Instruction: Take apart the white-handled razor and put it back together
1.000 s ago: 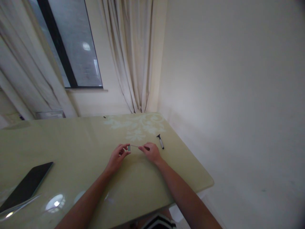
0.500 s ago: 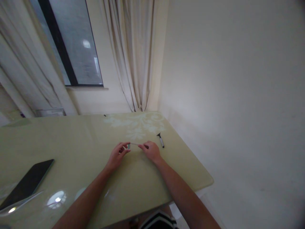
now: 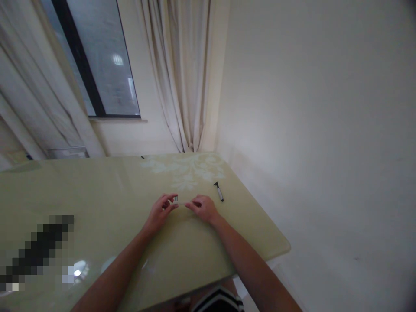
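My left hand (image 3: 161, 208) pinches a small flat piece (image 3: 176, 199), pale with a dark green band, upright between thumb and fingertips; it is too small to name. A thin pale stick (image 3: 182, 203) is in my right hand (image 3: 204, 209), whose fingers are closed on its near end. The stick's far tip meets the lower part of the piece, close to my left thumb. Just beyond my right hand, a razor (image 3: 219, 192) with a grey and black handle lies on the glossy table (image 3: 123, 186).
A dark, pixelated object (image 3: 39, 247) lies on the table at the left. A tiny black bit (image 3: 142, 157) is near the far edge. The wall (image 3: 308, 130) runs along the table's right side; curtains (image 3: 182, 78) hang behind.
The stick's tip has gone from the top of the small piece down to its lower end. My right hand has shifted slightly left and nearer. My left hand stays put.
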A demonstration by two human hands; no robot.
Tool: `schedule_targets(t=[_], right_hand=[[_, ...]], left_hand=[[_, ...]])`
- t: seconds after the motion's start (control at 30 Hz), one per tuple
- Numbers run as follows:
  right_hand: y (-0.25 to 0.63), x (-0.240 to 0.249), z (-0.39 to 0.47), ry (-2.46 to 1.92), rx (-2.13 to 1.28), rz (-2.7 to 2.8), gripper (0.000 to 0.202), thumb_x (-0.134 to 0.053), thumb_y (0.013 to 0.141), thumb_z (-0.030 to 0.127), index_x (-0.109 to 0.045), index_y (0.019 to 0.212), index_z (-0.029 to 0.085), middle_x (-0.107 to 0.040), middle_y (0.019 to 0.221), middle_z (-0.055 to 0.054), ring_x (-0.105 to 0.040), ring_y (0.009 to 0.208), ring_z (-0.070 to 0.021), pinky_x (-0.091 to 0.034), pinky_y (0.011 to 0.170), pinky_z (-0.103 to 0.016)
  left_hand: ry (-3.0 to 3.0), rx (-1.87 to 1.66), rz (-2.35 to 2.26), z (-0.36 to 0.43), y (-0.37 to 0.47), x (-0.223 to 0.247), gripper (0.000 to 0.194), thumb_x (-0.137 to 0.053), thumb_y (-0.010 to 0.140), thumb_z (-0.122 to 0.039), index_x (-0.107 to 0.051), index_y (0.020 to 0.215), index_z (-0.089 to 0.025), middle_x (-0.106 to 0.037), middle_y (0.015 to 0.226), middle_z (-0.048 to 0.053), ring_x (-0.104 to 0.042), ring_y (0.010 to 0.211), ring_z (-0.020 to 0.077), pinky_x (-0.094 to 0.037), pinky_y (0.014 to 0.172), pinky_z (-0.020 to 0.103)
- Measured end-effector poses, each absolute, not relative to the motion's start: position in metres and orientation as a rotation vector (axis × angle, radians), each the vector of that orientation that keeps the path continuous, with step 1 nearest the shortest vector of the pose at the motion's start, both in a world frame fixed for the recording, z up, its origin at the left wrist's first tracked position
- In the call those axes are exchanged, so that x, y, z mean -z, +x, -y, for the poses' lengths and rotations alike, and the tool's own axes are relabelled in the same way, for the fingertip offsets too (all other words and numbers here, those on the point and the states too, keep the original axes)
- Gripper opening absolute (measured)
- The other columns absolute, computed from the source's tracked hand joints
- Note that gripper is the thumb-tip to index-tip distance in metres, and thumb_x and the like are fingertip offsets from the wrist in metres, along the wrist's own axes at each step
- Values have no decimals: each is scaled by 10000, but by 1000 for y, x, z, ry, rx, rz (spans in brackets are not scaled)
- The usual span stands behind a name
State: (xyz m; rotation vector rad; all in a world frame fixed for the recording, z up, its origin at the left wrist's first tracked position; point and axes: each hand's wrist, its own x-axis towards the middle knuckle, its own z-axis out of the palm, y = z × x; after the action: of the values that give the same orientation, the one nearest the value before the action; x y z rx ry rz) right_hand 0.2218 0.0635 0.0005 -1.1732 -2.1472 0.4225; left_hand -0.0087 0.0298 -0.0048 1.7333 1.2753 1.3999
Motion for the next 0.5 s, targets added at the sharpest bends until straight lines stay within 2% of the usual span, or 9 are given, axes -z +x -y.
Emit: schedule_targets(t=[0.13, 0.27, 0.43, 0.5], right_hand=[[222, -1, -63, -1339, -339, 2042, 615, -510, 984, 642, -645, 611, 172, -549, 644, -10, -439, 607, -124, -238, 580, -271], [221, 0, -63, -1159, -427, 2151, 567, -531, 981, 629, -673, 668, 178, -566, 671, 1, -468, 622, -117, -270, 601, -258], [222, 0, -63, -1361, -317, 2034, 585, -538, 983, 609, -620, 603, 172, -553, 654, -8, -455, 622, -124, -240, 584, -269], [222, 0, -63, -1283, -340, 2078, 564, -542, 982, 606, -643, 633, 174, -562, 667, -3, -466, 624, -119, -253, 590, -260]], left_hand=[[1735, -1397, -1290, -31, -10, 6, 361, -717, 785, -361, -738, 1117, -223, -616, 867, -1, -507, 616, 116, -434, 593, 254], [1736, -1401, -1288, -31, -9, 6, 358, -727, 779, -362, -743, 1111, -228, -619, 880, 2, -521, 634, 121, -436, 598, 254], [1748, -1398, -1292, -31, -9, 5, 335, -712, 786, -343, -746, 1098, -225, -624, 870, 3, -529, 634, 123, -438, 609, 258], [1747, -1391, -1289, -31, -9, 6, 346, -715, 788, -353, -745, 1109, -225, -621, 872, 3, -525, 631, 121, -434, 603, 256]])
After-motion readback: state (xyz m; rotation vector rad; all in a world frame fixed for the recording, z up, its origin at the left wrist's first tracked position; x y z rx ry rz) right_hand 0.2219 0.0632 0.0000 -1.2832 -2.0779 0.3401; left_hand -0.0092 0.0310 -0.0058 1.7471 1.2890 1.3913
